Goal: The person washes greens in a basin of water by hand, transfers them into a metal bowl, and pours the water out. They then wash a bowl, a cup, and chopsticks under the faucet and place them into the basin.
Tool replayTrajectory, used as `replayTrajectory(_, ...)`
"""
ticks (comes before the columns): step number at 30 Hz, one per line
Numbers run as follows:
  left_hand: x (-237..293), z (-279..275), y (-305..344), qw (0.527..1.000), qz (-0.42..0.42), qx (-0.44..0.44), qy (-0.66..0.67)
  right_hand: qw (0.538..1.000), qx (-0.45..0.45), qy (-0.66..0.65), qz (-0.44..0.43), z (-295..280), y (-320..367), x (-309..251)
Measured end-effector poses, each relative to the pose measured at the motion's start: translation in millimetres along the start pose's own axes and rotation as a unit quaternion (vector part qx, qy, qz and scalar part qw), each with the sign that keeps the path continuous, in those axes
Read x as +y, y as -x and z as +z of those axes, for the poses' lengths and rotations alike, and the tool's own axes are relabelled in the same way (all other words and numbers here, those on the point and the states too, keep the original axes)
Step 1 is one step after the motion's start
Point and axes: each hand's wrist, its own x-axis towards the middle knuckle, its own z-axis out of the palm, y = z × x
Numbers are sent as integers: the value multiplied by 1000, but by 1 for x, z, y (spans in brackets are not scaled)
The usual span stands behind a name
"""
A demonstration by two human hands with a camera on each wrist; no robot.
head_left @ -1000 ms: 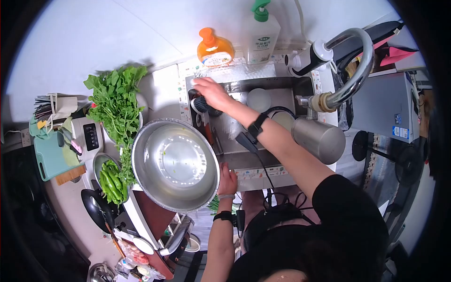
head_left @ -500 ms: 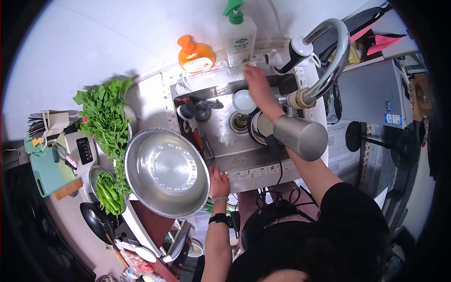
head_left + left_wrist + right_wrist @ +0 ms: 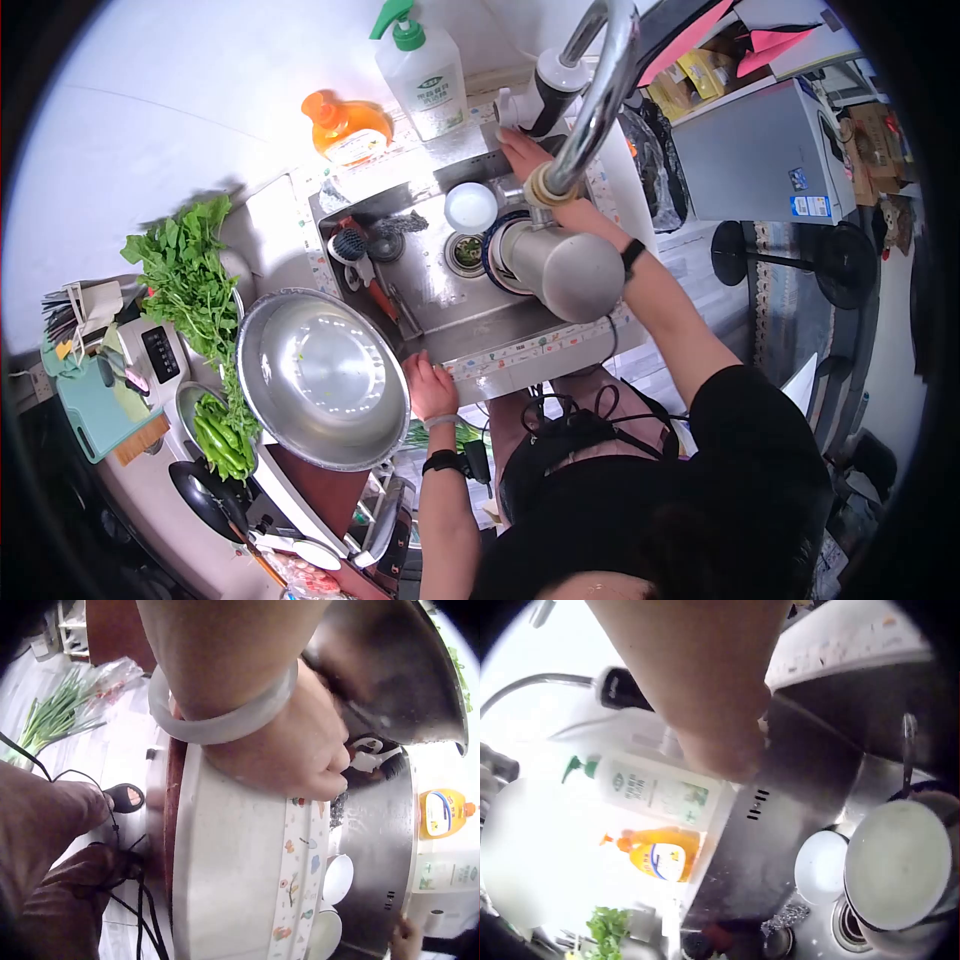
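My left hand [image 3: 431, 388] rests at the sink's near edge, right beside the rim of a large metal basin [image 3: 325, 375]. In the left wrist view its fingers lie loosely bent over the counter edge, partly hidden by the wrist. Behind the faucet [image 3: 590, 130], my right hand [image 3: 527, 158] reaches to the sink's far rim, fingers fairly straight and holding nothing visible. Inside the steel sink [image 3: 440, 310] are a small white bowl [image 3: 471, 208], a larger bowl [image 3: 898, 864], a dark-bristled brush [image 3: 349, 245] and a steel scourer [image 3: 786, 919].
An orange soap bottle [image 3: 347, 130] and a white pump bottle [image 3: 424, 85] stand behind the sink. A steel cylinder [image 3: 570, 275] juts over its right side. Leafy greens [image 3: 185, 265], green peppers [image 3: 222, 437] and a black pan [image 3: 205, 500] lie to the left.
My right hand has moved from the sink's far left corner rightward along the back rim to behind the faucet. My left hand stays beside the basin. The head view has shifted right.
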Motion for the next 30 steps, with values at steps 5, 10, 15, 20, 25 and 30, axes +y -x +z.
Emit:
replayTrajectory(5,1,-1,0,1000,-2,6,0,978,-93,164,84,-103,15,0)
replayTrajectory(10,2,5,1,998,21,50,-41,997,37,37,57,-77,-5,50)
replayTrajectory(15,2,5,-1,995,36,67,-63,998,-51,16,-13,-85,16,55)
replayTrajectory(20,0,8,0,992,52,87,-71,992,-43,105,-48,-91,-9,84)
replayTrajectory(25,-5,11,1,995,43,61,-70,990,-27,118,66,-106,-12,111)
replayTrajectory(30,-3,12,1,993,51,91,-59,988,-125,40,-74,-139,53,106)
